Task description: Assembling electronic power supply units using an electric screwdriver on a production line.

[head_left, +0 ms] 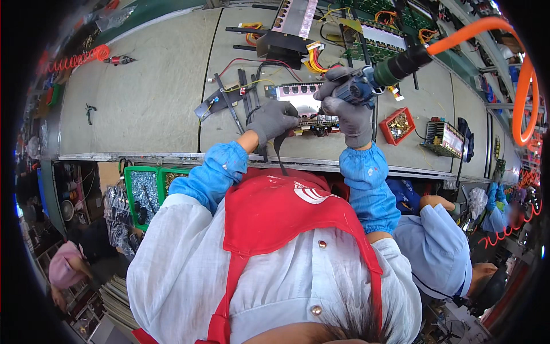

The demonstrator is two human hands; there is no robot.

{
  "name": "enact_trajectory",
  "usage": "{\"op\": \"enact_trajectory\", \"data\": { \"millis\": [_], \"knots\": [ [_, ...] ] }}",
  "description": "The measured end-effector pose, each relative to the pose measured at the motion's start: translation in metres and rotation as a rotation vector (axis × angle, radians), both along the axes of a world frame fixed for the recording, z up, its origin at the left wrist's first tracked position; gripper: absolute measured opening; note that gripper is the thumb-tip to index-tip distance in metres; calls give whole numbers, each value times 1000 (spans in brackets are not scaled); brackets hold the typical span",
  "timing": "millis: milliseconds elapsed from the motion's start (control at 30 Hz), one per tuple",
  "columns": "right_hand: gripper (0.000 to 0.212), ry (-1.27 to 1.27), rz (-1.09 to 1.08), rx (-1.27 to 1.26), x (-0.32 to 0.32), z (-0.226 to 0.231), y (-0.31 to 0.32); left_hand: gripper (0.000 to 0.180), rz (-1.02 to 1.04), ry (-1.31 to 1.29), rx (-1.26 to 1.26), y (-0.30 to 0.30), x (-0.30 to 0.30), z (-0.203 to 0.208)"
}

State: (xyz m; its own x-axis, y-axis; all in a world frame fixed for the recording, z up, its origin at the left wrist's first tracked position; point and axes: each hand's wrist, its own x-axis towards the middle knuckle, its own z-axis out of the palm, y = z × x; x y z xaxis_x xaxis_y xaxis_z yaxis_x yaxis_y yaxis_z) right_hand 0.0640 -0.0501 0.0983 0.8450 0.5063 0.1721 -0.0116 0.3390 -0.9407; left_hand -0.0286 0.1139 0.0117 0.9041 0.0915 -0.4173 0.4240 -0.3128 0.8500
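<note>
My left hand (pixel 270 121), in a grey glove, grips the near left edge of a circuit board assembly (pixel 305 96) with a shiny metal plate on top. The fingers are closed, and the glove hides that corner of the board. My right hand (pixel 352 117), also gloved, is closed around a blue and green power screwdriver (pixel 356 89). An orange hose (pixel 475 27) runs from the tool's rear end. Its tip points down-left over the board's right part, partly hidden by my fingers; contact with a screw cannot be made out.
Dark metal strips (pixel 229 103) and thin wires lie left of the board. A red bin (pixel 404 138) of small brass-coloured parts stands at right, near another board assembly (pixel 446 139). More assemblies lie at the back. Green bins (pixel 130 172) sit below the bench edge. Another person (pixel 438 246) is at right.
</note>
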Motion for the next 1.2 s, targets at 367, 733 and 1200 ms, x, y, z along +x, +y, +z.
{"op": "enact_trajectory", "data": {
  "millis": [367,733,1200],
  "knots": [
    [34,-46,-273,-61,-10,-8,16,26,-4,-108,-9,1,-1,-10],
    [31,-198,-486,-194,-14,-10,23,29,-12,-106,120,1,-1,-14],
    [34,-143,-473,-204,-10,-14,21,37,-124,-164,305,-16,11,3]
  ]
}}
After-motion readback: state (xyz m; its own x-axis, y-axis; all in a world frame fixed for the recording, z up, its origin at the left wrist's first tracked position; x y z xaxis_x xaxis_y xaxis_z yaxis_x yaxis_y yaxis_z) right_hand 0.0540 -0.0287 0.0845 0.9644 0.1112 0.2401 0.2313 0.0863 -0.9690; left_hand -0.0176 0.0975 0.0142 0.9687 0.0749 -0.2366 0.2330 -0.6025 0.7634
